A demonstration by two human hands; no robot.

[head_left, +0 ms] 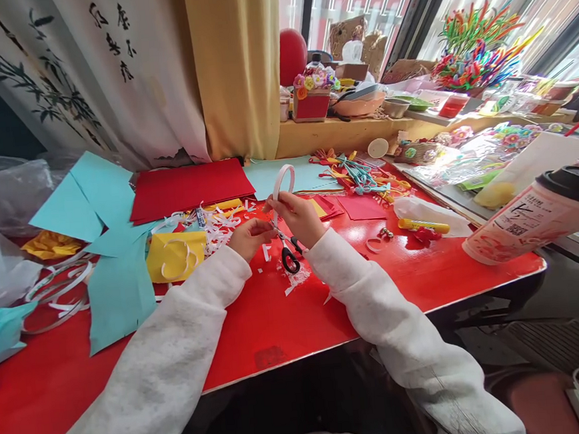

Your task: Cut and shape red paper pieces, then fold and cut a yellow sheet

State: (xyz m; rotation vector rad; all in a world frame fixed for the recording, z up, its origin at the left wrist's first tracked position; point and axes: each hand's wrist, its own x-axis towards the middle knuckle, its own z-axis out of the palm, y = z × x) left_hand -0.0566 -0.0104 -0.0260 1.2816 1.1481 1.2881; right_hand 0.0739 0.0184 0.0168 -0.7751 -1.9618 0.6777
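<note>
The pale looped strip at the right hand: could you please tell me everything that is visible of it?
The pale strip is narrow and pinkish white, and looks like paper. It curves into a loop standing up above the right hand, whose fingers hold its lower part. It is over the red table, with light blue paper behind it. The fingers hide its ends, so I cannot tell whether the left hand touches it.
</note>
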